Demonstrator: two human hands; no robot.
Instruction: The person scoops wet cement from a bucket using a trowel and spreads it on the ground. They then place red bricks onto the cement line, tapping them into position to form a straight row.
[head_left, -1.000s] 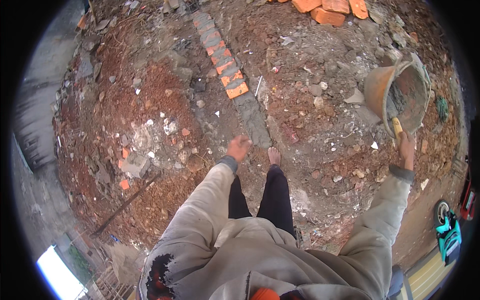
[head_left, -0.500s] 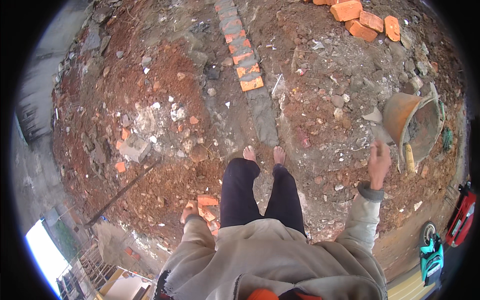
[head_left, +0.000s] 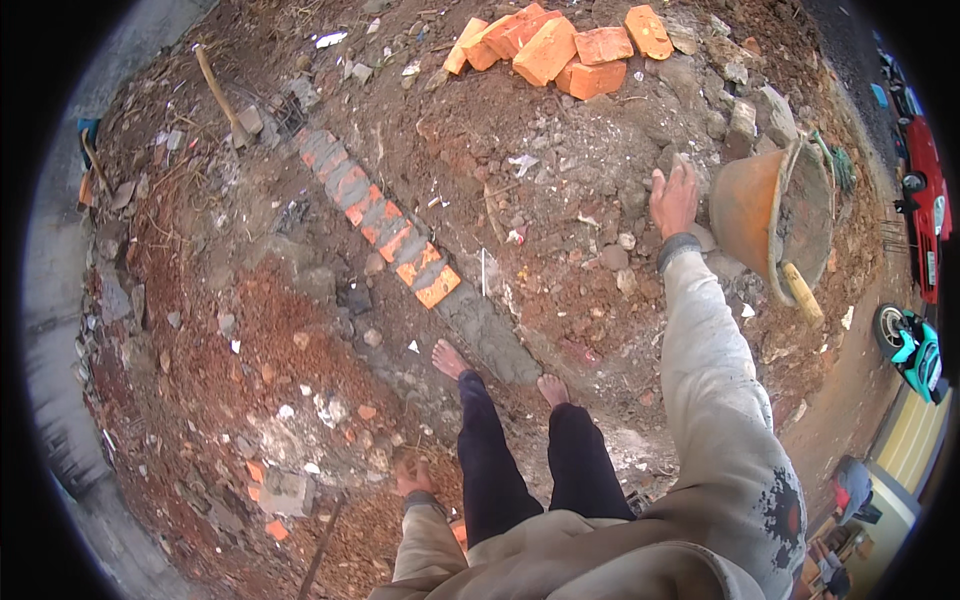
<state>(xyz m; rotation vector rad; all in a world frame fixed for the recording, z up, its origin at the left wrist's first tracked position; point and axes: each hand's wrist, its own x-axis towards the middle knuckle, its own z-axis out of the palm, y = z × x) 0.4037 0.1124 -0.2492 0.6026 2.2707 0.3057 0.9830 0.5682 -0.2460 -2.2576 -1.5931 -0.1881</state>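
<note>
My right hand [head_left: 675, 195] is open and empty above the soil, left of a mortar-crusted bucket [head_left: 743, 208] with a wooden trowel handle [head_left: 800, 292] at its front rim. My left hand [head_left: 413, 472] is low beside my left leg, blurred, near the ground; I cannot tell its finger state. A narrow course of orange bricks with grey mortar [head_left: 436, 285] runs diagonally from upper left. A bare bed of wet mortar [head_left: 485, 330] continues from it toward my bare feet.
Loose orange bricks [head_left: 543, 52] lie heaped at the top. A wooden-handled tool [head_left: 218, 90] stands upper left. Rubble covers the uneven soil. A concrete strip [head_left: 70, 320] runs along the left; a red car [head_left: 928, 200] and turquoise scooter [head_left: 910, 350] are at right.
My right hand has left the trowel handle and moved up and left, fingers spread. My left hand has lowered beside my leg. The view has rotated, showing more of the upper brick pile.
</note>
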